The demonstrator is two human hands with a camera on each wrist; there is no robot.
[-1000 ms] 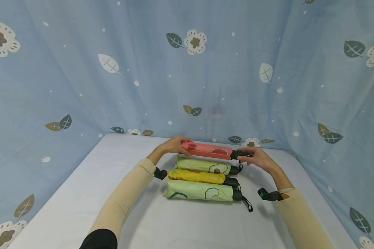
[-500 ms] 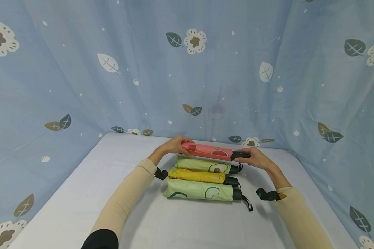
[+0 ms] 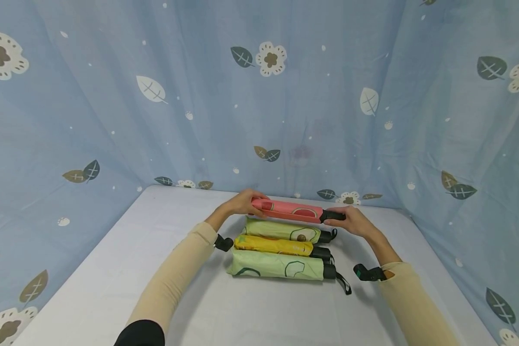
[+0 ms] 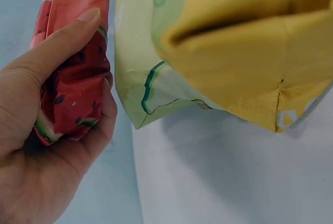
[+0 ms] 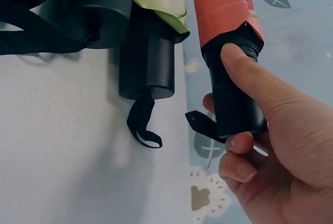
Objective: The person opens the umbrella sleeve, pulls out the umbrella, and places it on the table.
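Note:
A red folded umbrella (image 3: 290, 210) with a watermelon print lies crosswise between my two hands, behind a row of other umbrellas. My left hand (image 3: 244, 202) grips its cloth end; in the left wrist view thumb and fingers wrap the red fabric (image 4: 78, 94). At the other end my right hand (image 3: 352, 221) holds the black handle (image 5: 234, 94), thumb along it and fingers beneath, a short strap (image 5: 204, 125) hanging beside them. Nearer to me lie a green avocado-print umbrella (image 3: 281, 230), a yellow umbrella (image 3: 272, 245) and another green umbrella (image 3: 277, 265), all with black handles.
The umbrellas rest on a white-covered table (image 3: 259, 307). A blue curtain (image 3: 216, 120) printed with leaves and flowers hangs behind it and along both sides. The front umbrella's wrist strap (image 3: 343, 283) trails onto the cloth.
My right hand has shifted slightly left along the black handle of the red umbrella. The left hand and the other umbrellas have stayed nearly still.

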